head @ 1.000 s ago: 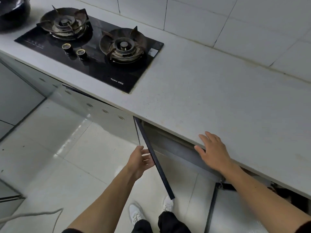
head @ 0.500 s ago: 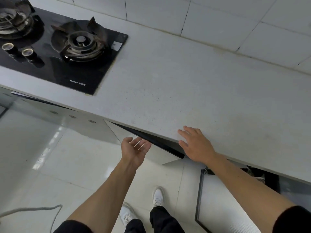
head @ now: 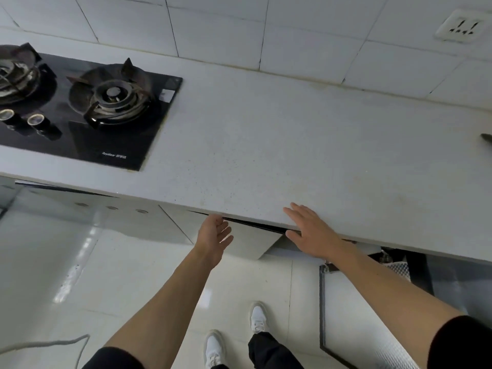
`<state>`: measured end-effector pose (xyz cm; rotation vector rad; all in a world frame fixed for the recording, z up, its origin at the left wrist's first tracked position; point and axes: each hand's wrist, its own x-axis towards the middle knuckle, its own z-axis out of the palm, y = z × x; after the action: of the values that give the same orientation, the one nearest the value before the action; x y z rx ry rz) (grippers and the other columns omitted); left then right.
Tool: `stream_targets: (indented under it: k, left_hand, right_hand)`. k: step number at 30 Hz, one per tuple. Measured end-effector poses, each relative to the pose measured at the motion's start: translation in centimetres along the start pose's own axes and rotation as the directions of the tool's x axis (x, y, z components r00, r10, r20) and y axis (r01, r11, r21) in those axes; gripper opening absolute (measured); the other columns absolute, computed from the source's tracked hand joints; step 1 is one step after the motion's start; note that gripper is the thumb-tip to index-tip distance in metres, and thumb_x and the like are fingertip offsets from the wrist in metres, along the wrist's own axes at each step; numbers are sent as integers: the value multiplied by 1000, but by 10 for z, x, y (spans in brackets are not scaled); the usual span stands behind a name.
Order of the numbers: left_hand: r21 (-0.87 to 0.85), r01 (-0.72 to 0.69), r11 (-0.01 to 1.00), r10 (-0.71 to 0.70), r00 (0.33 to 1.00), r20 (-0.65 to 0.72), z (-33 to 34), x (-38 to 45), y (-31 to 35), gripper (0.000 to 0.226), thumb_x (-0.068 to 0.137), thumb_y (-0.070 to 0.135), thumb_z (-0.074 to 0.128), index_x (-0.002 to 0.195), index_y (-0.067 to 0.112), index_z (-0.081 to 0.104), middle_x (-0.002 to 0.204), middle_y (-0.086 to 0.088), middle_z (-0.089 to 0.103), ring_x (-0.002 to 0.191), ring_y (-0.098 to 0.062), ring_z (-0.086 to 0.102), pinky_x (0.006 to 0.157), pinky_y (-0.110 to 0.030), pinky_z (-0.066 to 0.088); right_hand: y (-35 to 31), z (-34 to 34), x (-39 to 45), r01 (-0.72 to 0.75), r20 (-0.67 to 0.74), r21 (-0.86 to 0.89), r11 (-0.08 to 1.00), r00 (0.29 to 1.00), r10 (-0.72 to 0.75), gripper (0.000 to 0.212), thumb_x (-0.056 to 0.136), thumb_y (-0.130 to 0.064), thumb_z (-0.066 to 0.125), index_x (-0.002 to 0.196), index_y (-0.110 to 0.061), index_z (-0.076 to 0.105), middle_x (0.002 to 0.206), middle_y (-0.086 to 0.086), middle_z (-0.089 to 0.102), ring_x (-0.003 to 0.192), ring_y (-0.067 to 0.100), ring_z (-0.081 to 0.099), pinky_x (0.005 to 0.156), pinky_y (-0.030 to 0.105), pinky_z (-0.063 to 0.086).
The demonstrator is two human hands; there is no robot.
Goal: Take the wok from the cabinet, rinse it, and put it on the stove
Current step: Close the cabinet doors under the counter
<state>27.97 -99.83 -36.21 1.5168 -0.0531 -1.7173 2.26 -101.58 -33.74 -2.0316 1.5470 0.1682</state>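
I am resting my right hand [head: 311,235] flat on the pale speckled stone desk [head: 292,145], my left hand [head: 214,235] loose-fingered and empty beside the white cabinet door [head: 250,243] at lower centre, wok unseen, risking pinched fingers [head: 292,237].

The countertop [head: 292,145] overhang hides the cabinet interior [head: 391,258]; the stove [head: 87,145] is cropped at left, and 1 dark object [head: 487,137] at right is unidentifiable.

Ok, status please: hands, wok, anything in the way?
Left hand open by cabinet door. Right hand flat on counter edge. Wok not seen. Stove bare.
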Motion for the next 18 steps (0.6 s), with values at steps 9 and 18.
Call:
stream_targets:
  k: [9,18]
  left_hand:
    - [814,-502,291,261,861,437,64,-54,-2,28,95,28,48,117,15,61,118,-7,58,110,-25,53,87,-33,41]
    - [609,-685,-399,131,615,778,122,-114,-71,20,89,28,48,79,11,51,87,-11,58,82,-30,55,68,-36,45]
  right_hand:
    - [20,-15,-143,-277,-314,162,947,896,316,57,99,-39,45,149,-17,30,158,3,23,146,19,14,118,37,15]
    - [70,32,-282,-526,-344,305,794,717,607,59,98,-44,41,149,-16,30,156,6,26,144,24,20,116,44,23]
